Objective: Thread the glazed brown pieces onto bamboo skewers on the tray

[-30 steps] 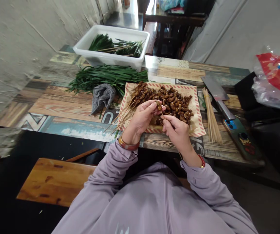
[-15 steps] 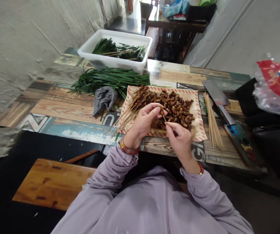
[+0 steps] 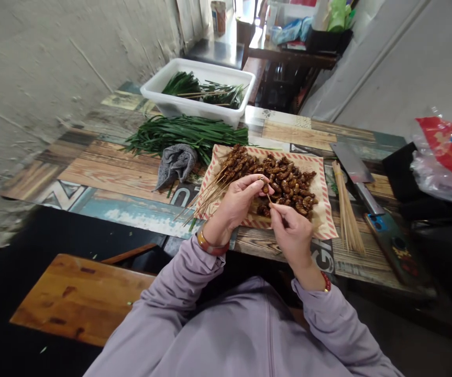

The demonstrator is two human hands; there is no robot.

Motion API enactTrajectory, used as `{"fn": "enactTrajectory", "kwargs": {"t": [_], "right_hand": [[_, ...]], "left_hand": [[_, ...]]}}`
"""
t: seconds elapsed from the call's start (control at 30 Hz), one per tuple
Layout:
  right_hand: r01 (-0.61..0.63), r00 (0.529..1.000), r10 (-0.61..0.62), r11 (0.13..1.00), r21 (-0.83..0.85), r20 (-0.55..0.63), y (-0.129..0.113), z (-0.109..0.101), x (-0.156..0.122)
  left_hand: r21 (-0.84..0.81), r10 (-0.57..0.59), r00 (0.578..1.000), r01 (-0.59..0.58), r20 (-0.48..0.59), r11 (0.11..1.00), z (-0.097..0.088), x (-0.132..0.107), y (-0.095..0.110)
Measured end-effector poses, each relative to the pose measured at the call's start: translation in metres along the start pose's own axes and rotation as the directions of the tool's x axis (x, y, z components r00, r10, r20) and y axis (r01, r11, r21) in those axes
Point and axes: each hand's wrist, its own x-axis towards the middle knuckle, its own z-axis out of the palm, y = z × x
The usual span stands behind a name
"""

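My left hand (image 3: 245, 198) pinches a small glossy brown, ringed piece (image 3: 265, 188) that looks like a silkworm pupa. Just right of it, my right hand (image 3: 291, 224) grips a thin bamboo skewer (image 3: 270, 199), whose upper end meets the pupa; how far it goes in is hidden. Beneath and beyond both hands, a heap of the same brown pupae (image 3: 288, 180) lies on a sheet of paper with a red-striped border (image 3: 325, 196). Loaded skewers (image 3: 238, 163) rest on the paper's left side, their bare sticks pointing toward me.
Bare skewers (image 3: 347, 214) lie right of the paper, beside a cleaver (image 3: 353, 162) and a phone (image 3: 396, 243). On the left are a grey cloth (image 3: 176, 163) and long green leaves (image 3: 186, 133). Behind stands a white tub (image 3: 198, 107) holding cut greens. A wooden stool (image 3: 80, 298) is lower left.
The whole view has shifted slightly, so the table sits a little lower and further right. Both hands keep the same hold on the pupa and skewer.
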Motion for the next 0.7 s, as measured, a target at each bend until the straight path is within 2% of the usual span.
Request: {"fn": "enactTrajectory", "kwargs": {"t": [0.33, 0.7], "right_hand": [[0.003, 1.000, -0.004, 0.998, -0.055, -0.021, -0.0083, 0.0063, 0.0022], [0.017, 1.000, -0.018, 0.998, -0.065, -0.013, -0.0041, 0.0084, -0.0012]], "left_hand": [[-0.031, 0.033, 0.999, -0.033, 0.000, 0.999, -0.0013, -0.0013, -0.0005], [0.058, 0.079, 0.997, -0.078, -0.007, 0.995, -0.0023, -0.0044, 0.0000]]}}
